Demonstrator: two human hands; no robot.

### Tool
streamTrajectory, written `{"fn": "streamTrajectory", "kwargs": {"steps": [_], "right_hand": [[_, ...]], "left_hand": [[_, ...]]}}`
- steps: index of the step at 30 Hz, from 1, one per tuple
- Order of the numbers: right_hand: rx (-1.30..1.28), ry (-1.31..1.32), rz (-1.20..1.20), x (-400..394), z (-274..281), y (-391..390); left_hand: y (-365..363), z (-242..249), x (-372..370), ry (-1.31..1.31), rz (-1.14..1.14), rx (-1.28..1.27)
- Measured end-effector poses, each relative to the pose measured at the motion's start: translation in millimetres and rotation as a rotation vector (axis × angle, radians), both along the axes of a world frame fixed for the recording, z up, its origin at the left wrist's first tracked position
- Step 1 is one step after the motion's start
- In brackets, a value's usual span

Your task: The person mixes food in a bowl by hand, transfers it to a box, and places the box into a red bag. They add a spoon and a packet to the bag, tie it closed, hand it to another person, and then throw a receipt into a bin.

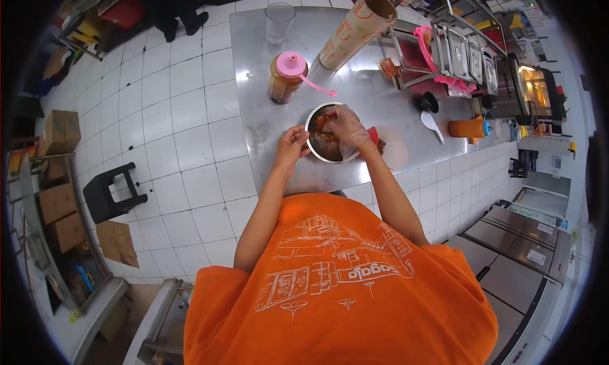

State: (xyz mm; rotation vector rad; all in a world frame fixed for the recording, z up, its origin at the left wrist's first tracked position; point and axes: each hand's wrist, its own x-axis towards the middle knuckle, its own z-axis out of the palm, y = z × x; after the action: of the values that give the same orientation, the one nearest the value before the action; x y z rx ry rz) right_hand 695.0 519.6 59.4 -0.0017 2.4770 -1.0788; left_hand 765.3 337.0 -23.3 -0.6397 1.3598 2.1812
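A round metal bowl (328, 161) stands near the table's front edge, with reddish-brown food pieces (322, 138) inside. My left hand (293, 147) is closed on the bowl's left rim, thumb and fingers pinching it. Inside the bowl, my right hand (346, 129) wears a clear plastic glove, its fingers bent down and closed on some of the food. Part of the fingertips is hidden. Just right of that wrist is a red container (373, 136) with brown bits beside it, partly covered by my arm. A squeeze bottle with a pink cap (290, 65) stands behind the bowl.
On the metal table (266, 114) are a clear cup (279, 24), a tall printed paper roll (356, 32), a black cup (429, 102), a white spoon (432, 125) and an orange bottle (466, 128). A rack with metal pans (458, 54) stands right. A black stool (114, 192) is on the floor.
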Motion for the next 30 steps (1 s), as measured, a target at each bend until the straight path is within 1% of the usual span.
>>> {"fn": "streamTrajectory", "kwargs": {"steps": [1,4,7,8,11,14,16,19,20,23,26,29,30], "right_hand": [[-0.062,-0.007,-0.017,0,1,-1],[-0.211,0.236,-0.095,15,-10,0],[0.029,0.216,-0.059,22,-32,-8],[0.056,0.093,-0.031,20,-39,-5],[0.289,-0.115,-0.058,8,-46,-7],[0.202,0.018,-0.059,12,-27,-9],[0.114,0.097,-0.062,18,-26,-9],[0.188,0.279,-0.074,20,-38,-6],[0.37,0.328,0.185,21,-30,-3],[0.228,0.418,0.029,24,-42,-7],[-0.085,0.51,0.022,31,-34,3],[0.141,0.459,-0.045,33,-26,10],[0.142,0.296,0.005,32,-25,9]], "left_hand": [[0,0,-1,0.003,0.004,0.003],[-1,-1,-8,0.018,0.06,0.001],[-2,-3,-6,0.014,0.054,-0.019],[-2,-3,-8,0.017,0.044,-0.027],[-1,-1,-6,0.018,-0.003,-0.028],[1,-1,-2,0.01,-0.02,-0.003],[2,-2,1,0.013,0.007,-0.002],[3,-1,-1,0.018,0.005,-0.003],[2,-1,0,0.015,0.0,-0.007],[1,0,-1,0.02,0.001,-0.001],[1,-1,-2,0.02,0.039,-0.016],[-1,-2,-1,0.014,0.015,-0.022],[0,-1,-1,0.017,0.006,-0.022]]}}
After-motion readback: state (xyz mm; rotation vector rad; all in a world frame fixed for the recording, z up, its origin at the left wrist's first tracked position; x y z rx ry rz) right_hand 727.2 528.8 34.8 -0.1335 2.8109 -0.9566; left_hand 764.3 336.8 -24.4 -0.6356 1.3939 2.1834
